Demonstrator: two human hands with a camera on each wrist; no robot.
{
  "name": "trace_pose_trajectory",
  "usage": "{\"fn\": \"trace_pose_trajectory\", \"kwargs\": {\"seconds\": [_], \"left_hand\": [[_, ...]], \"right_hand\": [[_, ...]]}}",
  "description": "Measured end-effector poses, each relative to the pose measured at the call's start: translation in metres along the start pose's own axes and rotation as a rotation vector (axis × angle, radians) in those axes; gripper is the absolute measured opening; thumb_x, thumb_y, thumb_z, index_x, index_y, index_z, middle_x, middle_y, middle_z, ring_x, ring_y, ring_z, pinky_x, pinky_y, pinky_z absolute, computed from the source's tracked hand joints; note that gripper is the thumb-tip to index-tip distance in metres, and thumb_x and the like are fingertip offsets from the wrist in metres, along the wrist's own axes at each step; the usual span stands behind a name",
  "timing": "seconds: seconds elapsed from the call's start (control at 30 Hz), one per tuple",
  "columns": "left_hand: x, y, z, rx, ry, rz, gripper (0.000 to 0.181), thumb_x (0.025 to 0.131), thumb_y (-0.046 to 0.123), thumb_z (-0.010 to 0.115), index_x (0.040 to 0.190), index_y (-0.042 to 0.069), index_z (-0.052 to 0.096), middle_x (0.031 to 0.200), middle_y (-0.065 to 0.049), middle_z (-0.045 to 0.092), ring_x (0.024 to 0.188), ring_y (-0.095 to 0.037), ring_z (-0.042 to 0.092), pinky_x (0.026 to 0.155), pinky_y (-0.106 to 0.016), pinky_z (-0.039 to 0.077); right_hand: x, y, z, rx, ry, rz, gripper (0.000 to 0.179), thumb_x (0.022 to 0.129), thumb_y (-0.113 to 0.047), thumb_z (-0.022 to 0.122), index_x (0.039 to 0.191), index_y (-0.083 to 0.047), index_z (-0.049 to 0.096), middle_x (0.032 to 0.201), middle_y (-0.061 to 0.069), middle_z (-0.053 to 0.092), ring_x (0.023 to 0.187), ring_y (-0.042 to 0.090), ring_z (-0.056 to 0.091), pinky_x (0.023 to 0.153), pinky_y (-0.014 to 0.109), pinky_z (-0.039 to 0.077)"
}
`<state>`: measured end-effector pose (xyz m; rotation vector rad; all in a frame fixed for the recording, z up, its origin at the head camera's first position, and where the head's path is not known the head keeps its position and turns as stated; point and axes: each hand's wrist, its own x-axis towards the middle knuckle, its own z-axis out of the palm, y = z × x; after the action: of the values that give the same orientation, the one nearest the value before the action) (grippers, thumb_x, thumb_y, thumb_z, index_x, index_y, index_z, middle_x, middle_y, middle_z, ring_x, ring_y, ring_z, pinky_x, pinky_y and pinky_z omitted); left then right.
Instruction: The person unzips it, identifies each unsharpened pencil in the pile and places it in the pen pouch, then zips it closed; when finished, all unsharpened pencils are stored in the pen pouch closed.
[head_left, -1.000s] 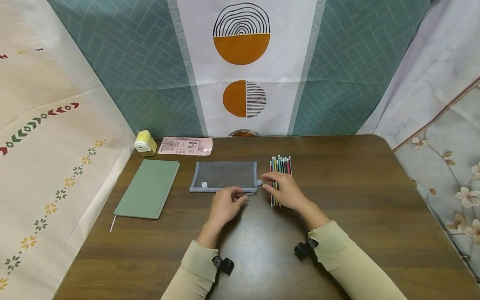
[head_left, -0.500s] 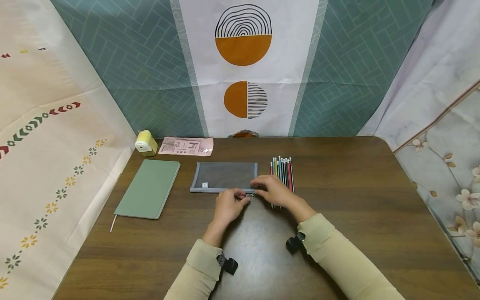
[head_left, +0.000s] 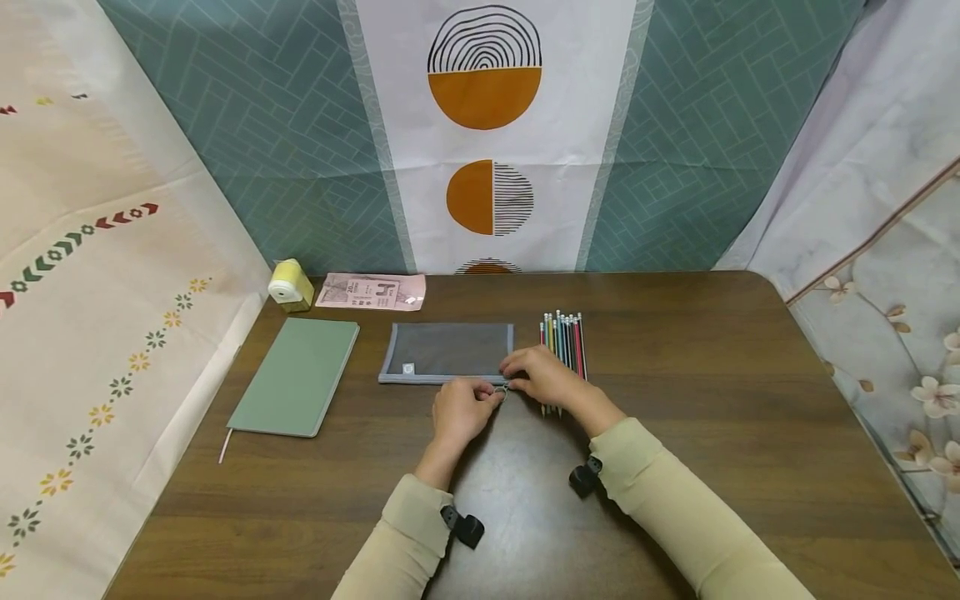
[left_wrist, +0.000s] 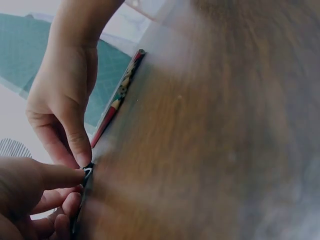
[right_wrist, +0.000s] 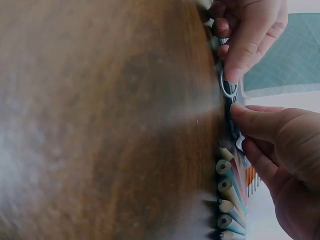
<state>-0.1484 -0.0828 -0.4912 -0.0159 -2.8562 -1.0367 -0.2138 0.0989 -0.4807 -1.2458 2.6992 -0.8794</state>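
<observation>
A grey mesh zip pouch (head_left: pixel 450 348) lies flat on the table, its zipper edge toward me. At its near right corner hangs a metal pull ring (right_wrist: pixel 229 91). My left hand (head_left: pixel 457 410) pinches this ring between thumb and fingers. Just right of it, my right hand (head_left: pixel 551 379) grips the pouch's corner by the zipper end, thumb close to the ring. A row of colored pencils (head_left: pixel 572 335) lies beside the pouch, partly under the right hand and wrist in the head view. Pencil tips and ends (right_wrist: pixel 226 190) show below the right hand in the right wrist view.
A green notebook (head_left: pixel 294 379) with a ribbon lies to the left. Behind it stand a yellow-and-white pencil sharpener (head_left: pixel 291 286) and a flat pink printed packet (head_left: pixel 371 292). Patterned cloths hang along the back and both sides of the wooden table (head_left: pixel 720 375).
The right hand has moved left from over the pencils to the pouch's corner and taken hold there. The left hand has shifted slightly right, staying at the ring.
</observation>
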Motion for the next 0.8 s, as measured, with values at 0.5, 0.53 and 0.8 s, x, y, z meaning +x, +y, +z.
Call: {"fn": "trace_pose_trajectory", "kwargs": {"seconds": [0.5, 0.53, 0.8], "left_hand": [[0.001, -0.006, -0.002, -0.019, 0.060, 0.027, 0.008, 0.086, 0.020, 0.080, 0.080, 0.016, 0.079, 0.073, 0.007, 0.072, 0.067, -0.019, 0.067, 0.061, -0.040, 0.052], [0.000, -0.007, -0.003, -0.016, 0.064, 0.031, 0.008, 0.086, 0.020, 0.080, 0.080, 0.016, 0.079, 0.072, 0.007, 0.072, 0.067, -0.019, 0.067, 0.061, -0.040, 0.052], [0.002, -0.016, -0.010, 0.013, 0.109, 0.077, 0.008, 0.085, 0.018, 0.080, 0.078, 0.015, 0.078, 0.071, 0.005, 0.072, 0.069, -0.025, 0.070, 0.064, -0.045, 0.054]], "right_hand": [[0.004, -0.004, 0.001, -0.074, -0.034, -0.027, 0.012, 0.091, -0.002, 0.072, 0.102, 0.001, 0.078, 0.113, 0.014, 0.073, 0.103, 0.029, 0.070, 0.088, 0.039, 0.057], [0.005, -0.005, 0.001, -0.073, -0.036, -0.028, 0.012, 0.091, -0.001, 0.072, 0.101, 0.001, 0.078, 0.113, 0.014, 0.073, 0.103, 0.029, 0.071, 0.088, 0.039, 0.057], [0.006, -0.005, 0.000, -0.074, -0.049, -0.007, 0.013, 0.090, -0.001, 0.072, 0.101, 0.001, 0.078, 0.112, 0.013, 0.074, 0.104, 0.028, 0.071, 0.089, 0.038, 0.057]]}}
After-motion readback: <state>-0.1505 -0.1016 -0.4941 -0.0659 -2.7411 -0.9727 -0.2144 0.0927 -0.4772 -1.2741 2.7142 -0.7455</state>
